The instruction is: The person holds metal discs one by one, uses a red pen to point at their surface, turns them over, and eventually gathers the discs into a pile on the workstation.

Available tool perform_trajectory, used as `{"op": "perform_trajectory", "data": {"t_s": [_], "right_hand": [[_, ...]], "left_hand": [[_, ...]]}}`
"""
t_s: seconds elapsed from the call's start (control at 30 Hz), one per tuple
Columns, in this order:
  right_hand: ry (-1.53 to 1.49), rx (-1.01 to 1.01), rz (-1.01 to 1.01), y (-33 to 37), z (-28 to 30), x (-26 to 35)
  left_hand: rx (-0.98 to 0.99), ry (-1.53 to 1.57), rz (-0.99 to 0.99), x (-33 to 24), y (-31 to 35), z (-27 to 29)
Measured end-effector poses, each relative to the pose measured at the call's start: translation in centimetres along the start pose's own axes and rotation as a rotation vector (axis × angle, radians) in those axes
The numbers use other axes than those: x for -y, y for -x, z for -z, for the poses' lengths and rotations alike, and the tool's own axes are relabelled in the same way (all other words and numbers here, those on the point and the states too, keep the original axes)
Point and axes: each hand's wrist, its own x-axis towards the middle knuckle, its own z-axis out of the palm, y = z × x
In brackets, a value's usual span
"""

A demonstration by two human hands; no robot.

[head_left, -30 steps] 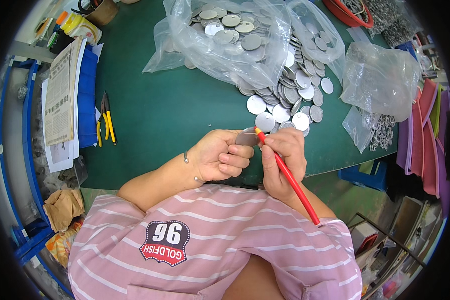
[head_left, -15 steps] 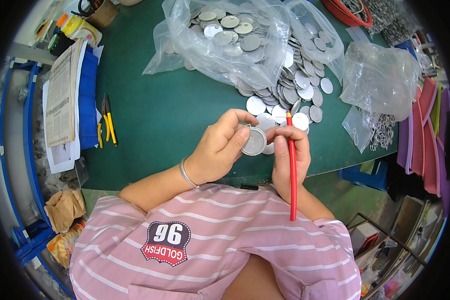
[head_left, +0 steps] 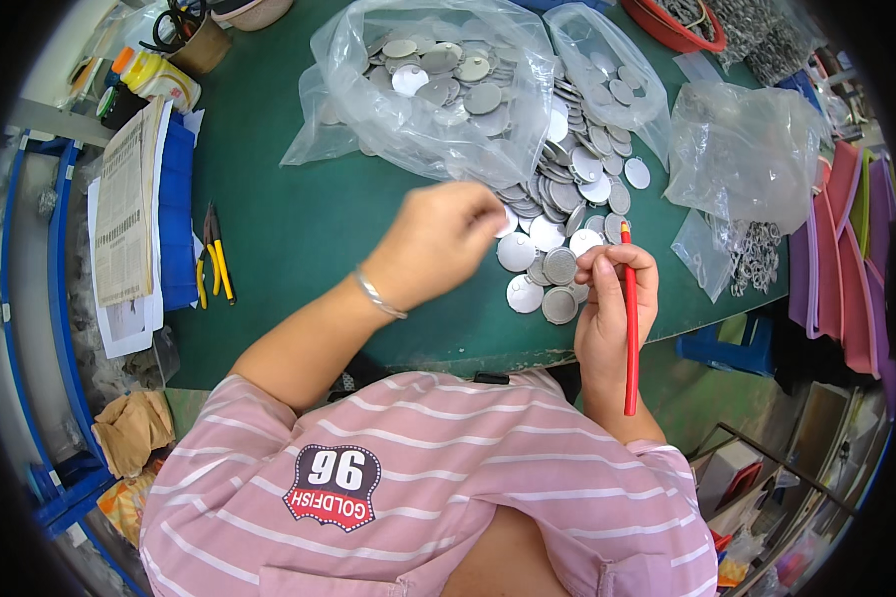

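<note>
Left grip [head_left: 438, 244] has apparently released its disc [head_left: 560, 266], reaching pile [head_left: 567, 189].

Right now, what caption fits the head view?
Left hand reaches into silver discs; right hand holds a red pencil.

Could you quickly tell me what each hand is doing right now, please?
Left hand: fingers curled over the loose metal discs; whether it grips one cannot be told.
Right hand: closed around a red pencil.
</note>
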Motion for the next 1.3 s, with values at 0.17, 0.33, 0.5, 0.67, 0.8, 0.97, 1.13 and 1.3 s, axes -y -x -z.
{"op": "perform_trajectory", "data": {"t_s": [0.17, 0.33, 0.5, 0.67, 0.8, 0.97, 1.13, 1.3], "right_hand": [[0.006, 0.052, -0.026, 0.4, -0.5, -0.2], [0.004, 0.095, -0.05, 0.5, -1.1, -0.2], [0.03, 0.116, -0.066, 0.3, -1.4, 0.1], [0.189, 0.134, -0.064, 0.4, -1.0, -1.2], [0.192, 0.201, -0.155, 0.4, -1.5, -1.4], [0.104, 0.191, -0.15, 0.2, -2.5, -0.6], [0.151, 0.276, -0.093, 0.5, -2.8, -0.3], [0.296, 0.199, 0.117, 0.3, -2.6, -0.1]], "left_hand": [[-0.05, -0.652, -0.371, 3.0, -0.1, -3.0], [0.036, -0.664, -0.544, 4.2, -0.7, -2.3], [-0.001, -0.675, -0.56, 3.7, -0.8, -1.9], [-0.116, -0.235, -0.23, 2.1, 0.7, -1.6], [-0.082, 0.583, 0.371, 0.4, 2.2, -1.8], [-0.043, 0.767, 0.465, -0.8, 3.4, -1.1], [0.081, 0.783, 0.524, -1.4, 3.8, -0.5], [-0.029, 0.928, 0.547, -1.1, 3.8, -0.8]]}}
